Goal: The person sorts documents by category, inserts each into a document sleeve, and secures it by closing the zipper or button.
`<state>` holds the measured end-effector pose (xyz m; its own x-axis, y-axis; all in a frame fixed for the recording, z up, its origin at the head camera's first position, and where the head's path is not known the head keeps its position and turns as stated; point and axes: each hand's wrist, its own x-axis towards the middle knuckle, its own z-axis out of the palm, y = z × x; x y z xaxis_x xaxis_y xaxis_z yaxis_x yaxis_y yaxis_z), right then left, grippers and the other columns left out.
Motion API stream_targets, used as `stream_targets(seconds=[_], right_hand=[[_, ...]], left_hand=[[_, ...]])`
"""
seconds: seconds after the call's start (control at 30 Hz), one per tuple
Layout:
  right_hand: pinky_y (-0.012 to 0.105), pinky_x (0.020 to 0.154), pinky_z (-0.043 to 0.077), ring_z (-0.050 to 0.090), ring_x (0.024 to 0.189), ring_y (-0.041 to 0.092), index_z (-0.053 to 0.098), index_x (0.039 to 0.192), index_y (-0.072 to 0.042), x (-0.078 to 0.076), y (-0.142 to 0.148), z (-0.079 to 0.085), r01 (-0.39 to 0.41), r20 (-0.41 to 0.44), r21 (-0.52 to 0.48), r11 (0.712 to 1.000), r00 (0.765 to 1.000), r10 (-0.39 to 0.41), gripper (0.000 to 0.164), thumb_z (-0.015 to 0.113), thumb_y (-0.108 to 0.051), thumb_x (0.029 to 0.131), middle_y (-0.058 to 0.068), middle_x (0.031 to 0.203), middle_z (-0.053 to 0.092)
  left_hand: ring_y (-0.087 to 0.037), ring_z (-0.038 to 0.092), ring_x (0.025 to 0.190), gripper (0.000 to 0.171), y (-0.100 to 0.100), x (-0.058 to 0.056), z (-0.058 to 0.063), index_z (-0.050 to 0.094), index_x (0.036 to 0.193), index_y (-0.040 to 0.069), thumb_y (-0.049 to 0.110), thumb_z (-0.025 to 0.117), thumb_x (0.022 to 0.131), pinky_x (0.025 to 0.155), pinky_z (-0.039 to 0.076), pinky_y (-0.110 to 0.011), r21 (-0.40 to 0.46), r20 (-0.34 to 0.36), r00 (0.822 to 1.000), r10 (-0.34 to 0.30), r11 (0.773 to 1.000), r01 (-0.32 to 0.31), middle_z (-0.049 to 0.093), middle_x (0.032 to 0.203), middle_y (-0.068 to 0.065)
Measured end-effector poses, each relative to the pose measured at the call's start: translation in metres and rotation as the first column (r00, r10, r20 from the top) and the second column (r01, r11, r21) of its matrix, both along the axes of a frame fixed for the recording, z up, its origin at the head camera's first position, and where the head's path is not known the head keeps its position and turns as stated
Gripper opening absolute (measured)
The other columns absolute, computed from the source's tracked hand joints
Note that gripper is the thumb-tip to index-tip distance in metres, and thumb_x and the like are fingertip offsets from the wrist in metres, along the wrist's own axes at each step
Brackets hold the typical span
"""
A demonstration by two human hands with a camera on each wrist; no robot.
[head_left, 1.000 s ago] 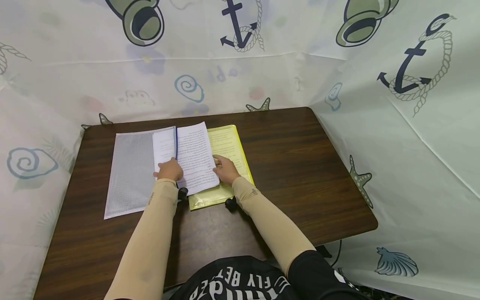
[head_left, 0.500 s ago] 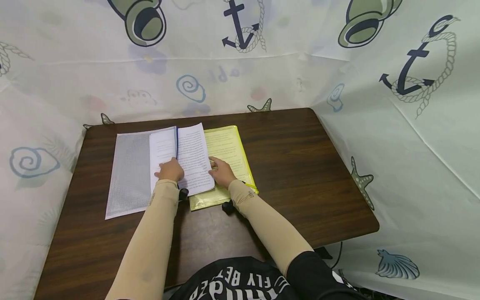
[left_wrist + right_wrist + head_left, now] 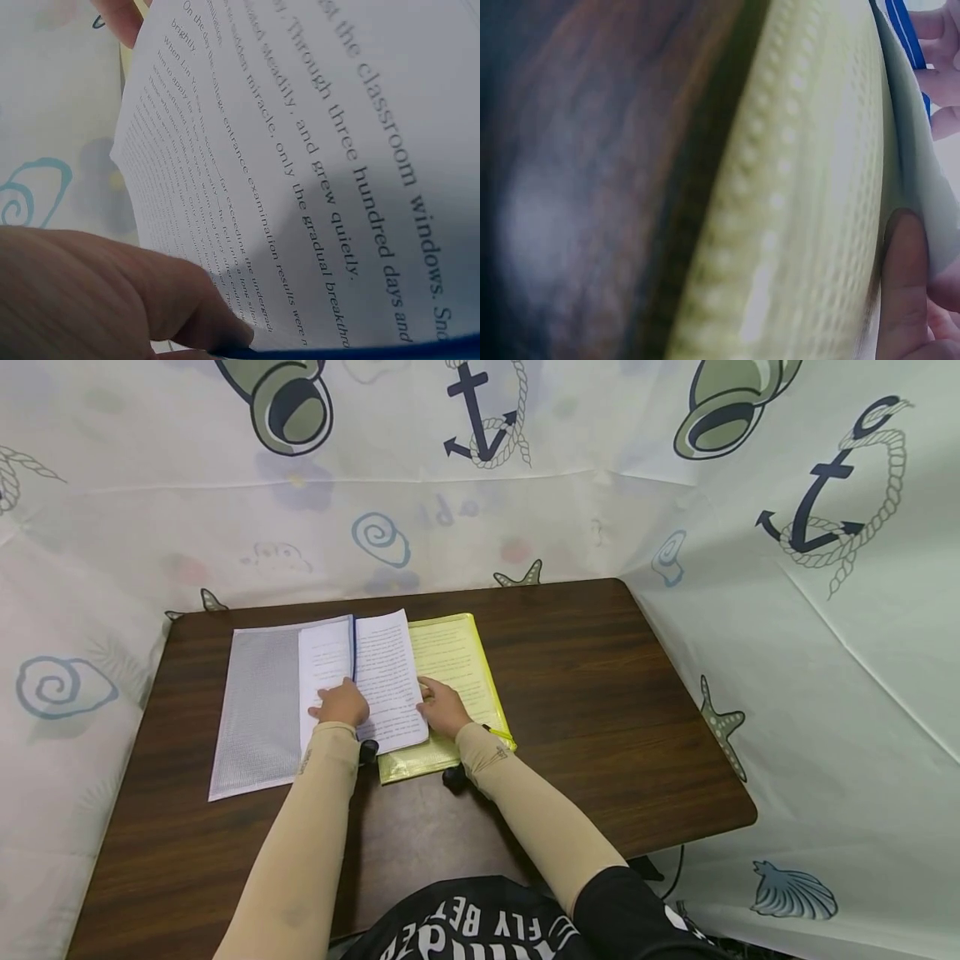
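Note:
Printed sheets lie partly inside a white mesh zip pouch, their left part showing through it. The pouch's blue edge runs across them. My left hand grips that blue edge near the front; in the left wrist view its thumb lies right at the strip. With my right hand I pinch the sheets' right edge, fingers under and thumb over it in the right wrist view. Beneath the sheets' right part is a yellow mesh pouch with printed paper showing in it.
Everything lies on a dark wood-grain table. A white curtain printed with anchors and shells hangs behind and at both sides. A black cable hangs by the table's right front edge.
The sheets have slid left, deeper into the white pouch, and my right hand moved left with them. My left hand stayed at the blue edge. In the last half second little moved.

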<state>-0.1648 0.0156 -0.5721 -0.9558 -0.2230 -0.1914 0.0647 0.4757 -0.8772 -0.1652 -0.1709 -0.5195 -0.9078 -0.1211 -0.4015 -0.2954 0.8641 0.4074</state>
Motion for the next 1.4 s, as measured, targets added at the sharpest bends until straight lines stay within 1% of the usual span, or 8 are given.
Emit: stream_targets(seconds=[0.23, 0.37, 0.5, 0.77, 0.93, 1.17, 1.27, 1.4], right_hand=[[0.029, 0.082, 0.054, 0.065, 0.117, 0.026, 0.042, 0.156, -0.014, 0.003, -0.008, 0.000, 0.000, -0.020, 0.034, 0.999, 1.000, 0.001, 0.057, 0.060, -0.005, 0.102, 0.014, 0.132, 0.063], [0.029, 0.085, 0.055, 0.065, 0.117, 0.027, 0.042, 0.156, -0.013, 0.005, -0.015, -0.002, -0.018, -0.040, 0.054, 0.998, 0.999, 0.021, 0.058, 0.061, -0.006, 0.102, 0.014, 0.132, 0.064], [0.030, 0.088, 0.055, 0.066, 0.117, 0.025, 0.043, 0.155, -0.012, 0.006, -0.016, -0.003, -0.003, -0.046, 0.066, 0.998, 0.999, 0.007, 0.057, 0.062, -0.007, 0.102, 0.013, 0.129, 0.066], [0.033, 0.087, 0.055, 0.065, 0.117, 0.026, 0.043, 0.155, -0.011, 0.004, -0.014, -0.001, 0.012, -0.027, 0.051, 0.999, 1.000, -0.010, 0.056, 0.060, -0.009, 0.102, 0.013, 0.128, 0.066], [0.029, 0.084, 0.054, 0.067, 0.115, 0.025, 0.043, 0.155, -0.010, 0.003, -0.014, 0.001, 0.003, -0.027, 0.071, 0.998, 1.000, -0.001, 0.056, 0.060, -0.008, 0.102, 0.013, 0.128, 0.067], [0.025, 0.077, 0.052, 0.067, 0.114, 0.024, 0.046, 0.153, -0.009, 0.003, -0.015, 0.003, -0.020, -0.051, 0.089, 0.996, 0.998, 0.024, 0.054, 0.059, -0.004, 0.102, 0.012, 0.128, 0.067], [0.025, 0.078, 0.053, 0.067, 0.113, 0.023, 0.046, 0.153, -0.010, 0.002, -0.016, 0.003, -0.025, -0.063, 0.093, 0.995, 0.998, 0.031, 0.054, 0.060, -0.004, 0.102, 0.012, 0.128, 0.067], [0.025, 0.085, 0.054, 0.067, 0.113, 0.023, 0.047, 0.153, -0.009, 0.001, -0.021, 0.002, -0.045, -0.078, 0.103, 0.994, 0.996, 0.053, 0.054, 0.061, -0.003, 0.101, 0.012, 0.127, 0.068]], left_hand=[[-0.059, 0.015, 0.146, 0.058, 0.000, 0.000, 0.000, 0.018, 0.156, -0.011, 0.007, 0.028, 0.102, 0.113, 0.017, -0.074, -0.006, 0.003, 1.000, 0.010, 1.000, -0.010, 0.029, 0.151, -0.044], [-0.060, 0.018, 0.145, 0.058, 0.001, -0.002, -0.003, 0.020, 0.155, -0.012, 0.008, 0.029, 0.101, 0.112, 0.018, -0.073, -0.010, -0.006, 1.000, 0.010, 1.000, -0.010, 0.031, 0.150, -0.044], [-0.060, 0.018, 0.144, 0.057, 0.002, -0.001, -0.003, 0.021, 0.155, -0.013, 0.007, 0.029, 0.102, 0.112, 0.019, -0.073, -0.004, -0.018, 1.000, 0.013, 1.000, -0.013, 0.032, 0.149, -0.045], [-0.060, 0.016, 0.145, 0.058, 0.002, 0.000, -0.001, 0.022, 0.154, -0.014, 0.006, 0.031, 0.100, 0.112, 0.016, -0.075, 0.013, -0.024, 0.999, 0.023, 1.000, -0.023, 0.032, 0.149, -0.044], [-0.060, 0.014, 0.146, 0.060, 0.000, 0.000, -0.002, 0.020, 0.155, -0.014, 0.007, 0.033, 0.099, 0.113, 0.015, -0.075, 0.009, -0.007, 1.000, 0.009, 1.000, -0.009, 0.032, 0.149, -0.044], [-0.062, 0.013, 0.145, 0.059, 0.001, 0.000, -0.004, 0.022, 0.153, -0.015, 0.006, 0.033, 0.099, 0.112, 0.015, -0.076, 0.011, -0.025, 1.000, 0.008, 1.000, -0.008, 0.034, 0.147, -0.045], [-0.062, 0.013, 0.145, 0.059, 0.002, 0.000, -0.005, 0.021, 0.154, -0.015, 0.006, 0.032, 0.100, 0.112, 0.015, -0.076, 0.006, -0.026, 1.000, 0.009, 1.000, -0.009, 0.034, 0.147, -0.045], [-0.062, 0.012, 0.145, 0.059, 0.002, 0.000, -0.005, 0.019, 0.154, -0.016, 0.007, 0.031, 0.101, 0.112, 0.015, -0.076, 0.001, -0.017, 1.000, 0.010, 1.000, -0.010, 0.032, 0.148, -0.045]])
